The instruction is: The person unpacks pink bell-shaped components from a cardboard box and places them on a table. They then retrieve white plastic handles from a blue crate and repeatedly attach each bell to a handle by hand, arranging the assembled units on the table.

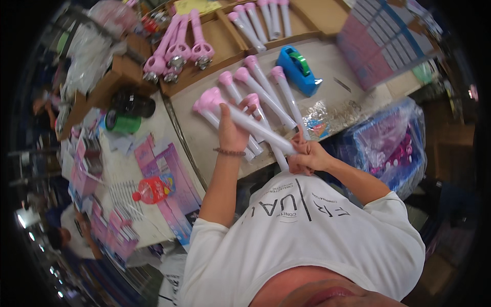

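Note:
A white translucent tube with a pink end slants across in front of my chest. My left hand is wrapped round it near the pink end, thumb on one side and fingers on the other. At the lower white end, my right hand has its fingers closed on the tube. Beneath and beyond them, several similar pink-capped tubes lie on the worktable; some are partly hidden by my left hand and the held tube. A blue tape dispenser stands beyond my right hand.
Pink wand-like pieces with metallic ends and more tubes rest in cardboard trays at the back. A plastic-lined blue bin holds pink things at right. A red bottle lies on the left table, beyond it a green roll.

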`<state>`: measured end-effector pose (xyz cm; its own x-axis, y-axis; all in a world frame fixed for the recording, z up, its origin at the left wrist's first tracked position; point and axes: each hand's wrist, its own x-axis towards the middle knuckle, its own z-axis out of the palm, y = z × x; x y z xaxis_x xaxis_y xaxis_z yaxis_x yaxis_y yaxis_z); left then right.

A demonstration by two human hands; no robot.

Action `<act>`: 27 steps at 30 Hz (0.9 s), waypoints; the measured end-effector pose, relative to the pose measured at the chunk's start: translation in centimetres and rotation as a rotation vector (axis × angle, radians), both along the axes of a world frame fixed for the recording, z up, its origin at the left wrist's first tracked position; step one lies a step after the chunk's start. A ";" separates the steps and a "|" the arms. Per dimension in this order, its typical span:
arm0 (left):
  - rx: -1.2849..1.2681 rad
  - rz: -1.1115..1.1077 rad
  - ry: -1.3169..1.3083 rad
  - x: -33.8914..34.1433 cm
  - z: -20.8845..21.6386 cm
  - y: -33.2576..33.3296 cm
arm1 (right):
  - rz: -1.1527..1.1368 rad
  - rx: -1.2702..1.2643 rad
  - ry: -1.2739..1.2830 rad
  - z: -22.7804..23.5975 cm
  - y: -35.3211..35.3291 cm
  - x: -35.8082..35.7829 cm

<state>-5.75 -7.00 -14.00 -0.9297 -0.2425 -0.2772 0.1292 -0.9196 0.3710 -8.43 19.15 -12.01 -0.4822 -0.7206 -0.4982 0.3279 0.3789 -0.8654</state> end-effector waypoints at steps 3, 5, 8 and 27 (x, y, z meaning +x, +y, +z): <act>-0.767 0.046 -0.395 0.0 -3.2 -0.1 | -0.157 0.030 -0.005 -0.1 -0.7 -4.3; -0.896 0.026 -0.536 0.9 -5.1 -0.3 | -0.327 -0.010 0.088 0.3 -1.4 -9.5; -1.143 0.020 -0.763 3.0 -7.8 -0.2 | -0.294 0.115 0.328 2.3 -4.3 -20.2; -0.796 0.113 -0.787 2.6 -8.5 -3.0 | -0.536 -0.476 -0.274 0.8 -2.2 -21.7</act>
<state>-3.16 -10.04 -22.49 -0.5256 -0.6841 -0.5057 -0.3321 -0.3822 0.8623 -30.12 16.97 -11.25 -0.7302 -0.5897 -0.3451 0.5881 -0.2855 -0.7567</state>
